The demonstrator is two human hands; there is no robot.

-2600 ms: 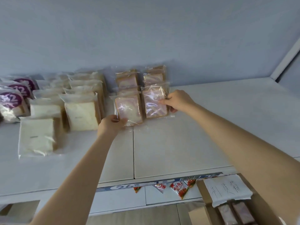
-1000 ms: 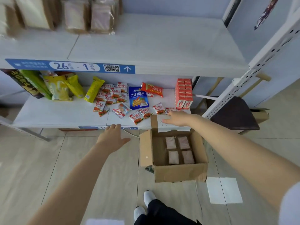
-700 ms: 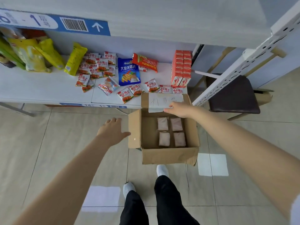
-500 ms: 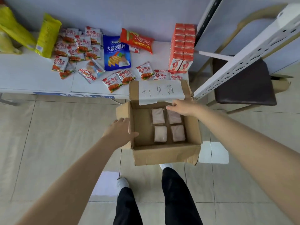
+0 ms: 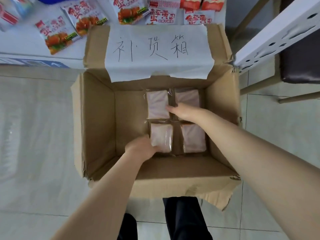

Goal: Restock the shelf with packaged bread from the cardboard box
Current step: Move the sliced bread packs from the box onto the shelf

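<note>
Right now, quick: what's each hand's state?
Left hand: grips the near-left bread packet at its corner.
Right hand: touches the far-left bread packet; grip cannot be told.

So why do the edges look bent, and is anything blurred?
Head view: the wide lens bows the cardboard box walls and slants the shelf post; glare whitens the floor at left; snack packets up top look soft; the near-left bread pack glints faintly.

Both arms are bare, forearms uncovered from the wrists of the left hand (image 5: 140, 149) and the right hand (image 5: 181, 111) right back as far as one can see. Lower down the person wears plain black trousers (image 5: 187, 220), the two legs side by side, the cloth dark and matt.
</note>
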